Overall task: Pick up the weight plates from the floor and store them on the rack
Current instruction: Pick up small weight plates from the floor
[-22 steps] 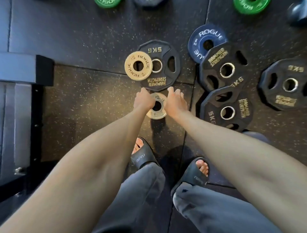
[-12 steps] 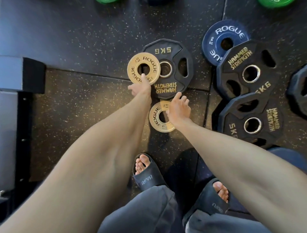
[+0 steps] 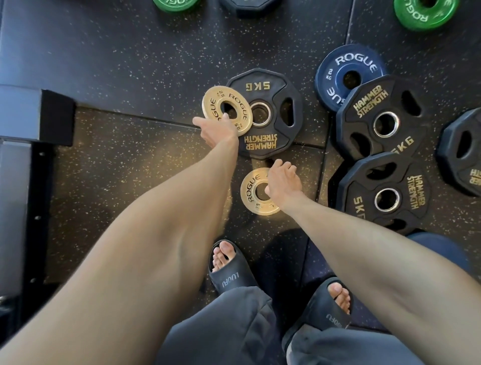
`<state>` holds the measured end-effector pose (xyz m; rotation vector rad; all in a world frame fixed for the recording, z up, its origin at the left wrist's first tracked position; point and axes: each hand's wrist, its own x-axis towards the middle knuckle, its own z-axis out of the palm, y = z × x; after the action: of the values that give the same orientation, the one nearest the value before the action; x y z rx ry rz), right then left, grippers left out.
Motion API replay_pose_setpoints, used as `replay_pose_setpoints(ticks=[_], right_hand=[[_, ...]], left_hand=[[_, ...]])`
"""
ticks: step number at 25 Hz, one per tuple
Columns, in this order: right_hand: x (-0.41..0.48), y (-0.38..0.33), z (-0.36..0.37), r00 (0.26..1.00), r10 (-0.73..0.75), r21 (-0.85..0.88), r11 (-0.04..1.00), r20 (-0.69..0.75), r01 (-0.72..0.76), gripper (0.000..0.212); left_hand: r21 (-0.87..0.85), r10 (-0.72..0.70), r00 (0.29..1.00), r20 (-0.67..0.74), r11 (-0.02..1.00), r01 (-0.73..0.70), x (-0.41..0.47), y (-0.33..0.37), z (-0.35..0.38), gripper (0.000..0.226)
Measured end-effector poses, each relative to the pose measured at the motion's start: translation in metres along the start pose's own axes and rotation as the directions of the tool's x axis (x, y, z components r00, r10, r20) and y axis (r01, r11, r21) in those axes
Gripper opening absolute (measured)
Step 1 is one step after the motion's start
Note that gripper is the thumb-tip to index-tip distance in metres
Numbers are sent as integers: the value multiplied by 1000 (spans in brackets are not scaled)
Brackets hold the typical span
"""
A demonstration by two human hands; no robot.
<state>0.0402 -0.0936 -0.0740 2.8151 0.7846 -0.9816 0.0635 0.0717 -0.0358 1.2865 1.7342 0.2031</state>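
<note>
Two small gold Rogue plates lie among the weight plates on the rubber floor. My left hand (image 3: pixel 216 130) reaches forward to the upper gold plate (image 3: pixel 235 100), which overlaps a black 5 kg plate (image 3: pixel 276 140); one finger is hooked into its centre hole and the thumb points left. My right hand (image 3: pixel 283 182) grips the lower gold plate (image 3: pixel 251 186), thumb at its hole and fingers curled over its far edge. A dark rack base (image 3: pixel 33 114) sits at the left edge.
A blue 2 kg plate (image 3: pixel 346 65) and three black 5 kg plates (image 3: pixel 382 99) (image 3: pixel 413 192) (image 3: pixel 463 161) crowd the right. Green plates (image 3: pixel 424 13) (image 3: pixel 177 2) and another black plate (image 3: pixel 250 6) lie at the top. My feet in dark slides (image 3: pixel 229 276) stand just below.
My left hand let go of the lower gold plate and moved forward to the upper one, its finger now in the hole. My right hand stayed on the lower plate.
</note>
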Motion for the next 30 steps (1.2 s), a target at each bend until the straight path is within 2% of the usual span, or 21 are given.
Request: replay_pose_setpoints(ticks=[3, 6, 10, 13, 16, 18, 21, 23, 27, 30], right_hand=[[-14, -1, -21, 999, -26, 112, 994, 41, 22, 61], [-32, -7, -50, 992, -75, 153, 986, 99, 59, 37], [-73, -7, -97, 976, -217, 75, 973, -5, 217, 26], [-109, 12, -141, 960, -277, 109, 954, -42, 280, 21], [-144, 34, -194, 980, -191, 309, 930, -64, 201, 15], [-170, 50, -231, 969, -222, 318, 915, -112, 247, 15], [-217, 80, -282, 957, -190, 331, 908, -219, 256, 26], [-247, 100, -309, 953, -146, 311, 923, -266, 228, 31], [-302, 136, -369, 938, -91, 309, 930, -334, 200, 33], [-333, 156, -412, 951, -56, 353, 921, -303, 167, 26]], left_hand=[[111, 131, 990, 45, 985, -136, -17, 2, -19, 32], [249, 215, 962, 168, 935, -252, -40, -4, -42, 18], [379, 346, 853, 391, 784, -491, -79, -5, -72, 15], [401, 374, 752, 543, 671, -624, -114, 16, -92, 22], [378, 311, 656, 688, 618, -689, -163, 54, -113, 14], [334, 268, 571, 776, 593, -733, -201, 82, -127, 11], [278, 189, 465, 865, 591, -757, -260, 131, -143, 14], [275, 120, 425, 897, 600, -751, -301, 163, -146, 17], [264, 53, 350, 935, 555, -789, -382, 215, -146, 20], [273, -11, 312, 950, 515, -812, -436, 250, -146, 18]])
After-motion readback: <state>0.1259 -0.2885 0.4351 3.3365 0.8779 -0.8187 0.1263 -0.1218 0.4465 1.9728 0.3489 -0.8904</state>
